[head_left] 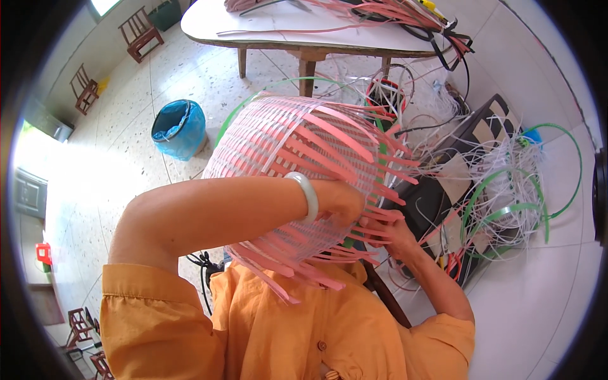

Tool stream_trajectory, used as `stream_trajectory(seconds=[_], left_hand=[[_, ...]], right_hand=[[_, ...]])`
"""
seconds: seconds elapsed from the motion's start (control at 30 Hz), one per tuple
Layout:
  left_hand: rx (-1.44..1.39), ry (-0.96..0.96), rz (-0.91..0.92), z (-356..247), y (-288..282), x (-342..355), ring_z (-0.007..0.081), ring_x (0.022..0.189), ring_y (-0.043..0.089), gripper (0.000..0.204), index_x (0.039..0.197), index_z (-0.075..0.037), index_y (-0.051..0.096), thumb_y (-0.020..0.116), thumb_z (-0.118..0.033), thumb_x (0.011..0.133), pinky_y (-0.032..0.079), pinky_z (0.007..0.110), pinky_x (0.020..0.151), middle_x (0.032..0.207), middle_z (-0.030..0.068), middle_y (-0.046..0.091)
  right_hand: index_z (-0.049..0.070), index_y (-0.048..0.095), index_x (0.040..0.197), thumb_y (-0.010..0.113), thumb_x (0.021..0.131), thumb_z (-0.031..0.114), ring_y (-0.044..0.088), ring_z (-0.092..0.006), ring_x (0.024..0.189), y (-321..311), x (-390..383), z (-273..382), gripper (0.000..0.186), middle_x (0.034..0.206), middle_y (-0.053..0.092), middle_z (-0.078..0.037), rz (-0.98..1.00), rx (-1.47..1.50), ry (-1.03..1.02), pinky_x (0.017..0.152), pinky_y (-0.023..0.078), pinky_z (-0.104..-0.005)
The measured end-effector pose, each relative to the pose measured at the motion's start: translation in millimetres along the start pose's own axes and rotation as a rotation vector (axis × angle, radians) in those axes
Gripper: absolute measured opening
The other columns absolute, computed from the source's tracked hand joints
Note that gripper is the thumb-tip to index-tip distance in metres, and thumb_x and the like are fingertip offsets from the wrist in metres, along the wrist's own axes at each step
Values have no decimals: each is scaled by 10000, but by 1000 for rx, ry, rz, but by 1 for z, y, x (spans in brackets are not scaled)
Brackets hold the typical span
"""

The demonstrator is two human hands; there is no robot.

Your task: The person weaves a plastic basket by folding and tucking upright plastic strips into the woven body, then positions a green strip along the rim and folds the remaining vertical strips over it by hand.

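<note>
A half-woven basket (253, 149) of pink and white plastic strips lies tilted on my lap. Its loose pink strip ends fan out around the rim, toward the right and toward me. My left arm, with a pale bangle (308, 196) at the wrist, crosses over the basket. My left hand (342, 201) is curled at the rim, its fingertips hidden among the strips. From the right, my right hand (394, 235) meets it there, fingers pinched around a pink strip (373, 232). A green band (349, 239) shows near the rim.
A tangle of clear strips with green bands (510, 196) lies at right beside a black case (465, 149). Red-handled cutters (453, 263) rest near my right forearm. Ahead stands a white table (278, 31) bearing pink strips; a blue-lined bin (180, 130) is at left.
</note>
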State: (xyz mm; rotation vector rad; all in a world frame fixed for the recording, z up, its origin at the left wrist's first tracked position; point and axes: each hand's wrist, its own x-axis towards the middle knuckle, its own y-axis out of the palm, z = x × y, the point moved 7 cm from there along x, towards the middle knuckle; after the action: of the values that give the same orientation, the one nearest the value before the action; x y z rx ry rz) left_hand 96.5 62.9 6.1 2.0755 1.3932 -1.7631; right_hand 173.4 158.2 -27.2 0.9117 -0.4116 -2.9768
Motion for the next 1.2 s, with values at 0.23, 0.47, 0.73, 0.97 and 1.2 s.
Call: stream_trajectory(seconds=[0.23, 0.47, 0.73, 0.97, 1.2], left_hand=[[139, -7, -8, -2, -2, 15, 240, 749, 703, 244, 994, 5, 731, 650, -4, 764, 547, 403, 629, 895, 142, 731], [62, 761, -260, 34, -4, 53, 215, 644, 654, 119, 760, 9, 713, 763, -10, 654, 476, 390, 567, 695, 132, 694], [-389, 327, -88, 49, -3, 15, 234, 673, 671, 270, 981, -8, 723, 764, -150, 755, 507, 414, 623, 862, 169, 739], [-296, -32, 4, 41, -16, -12, 275, 803, 726, 527, 1137, 114, 626, 721, -317, 849, 579, 387, 719, 941, 193, 726], [-685, 141, -105, 41, 13, 27, 310, 654, 693, 332, 922, 101, 683, 780, -167, 752, 595, 405, 598, 803, 204, 676]], right_hand=[[-19, 691, 1101, 693, 924, 91, 580, -54, 696, 8, -19, 21, 208, 860, 691, -14, -132, -292, -671, 587, 464, -229], [-19, 685, 1075, 673, 932, 61, 559, -44, 685, 7, -7, 24, 164, 803, 653, 16, -39, -401, -491, 575, 442, -213], [19, 691, 996, 737, 898, 124, 604, -56, 712, 0, 1, 15, 151, 846, 693, -11, 39, -123, -171, 585, 466, -218], [-16, 675, 1004, 754, 881, 110, 633, -83, 766, -7, 8, -2, 193, 882, 691, -37, 90, -169, -311, 651, 529, -248], [-4, 687, 1026, 725, 892, 74, 620, -93, 790, -7, 12, -6, 160, 915, 660, -10, 71, -41, -254, 708, 517, -248]])
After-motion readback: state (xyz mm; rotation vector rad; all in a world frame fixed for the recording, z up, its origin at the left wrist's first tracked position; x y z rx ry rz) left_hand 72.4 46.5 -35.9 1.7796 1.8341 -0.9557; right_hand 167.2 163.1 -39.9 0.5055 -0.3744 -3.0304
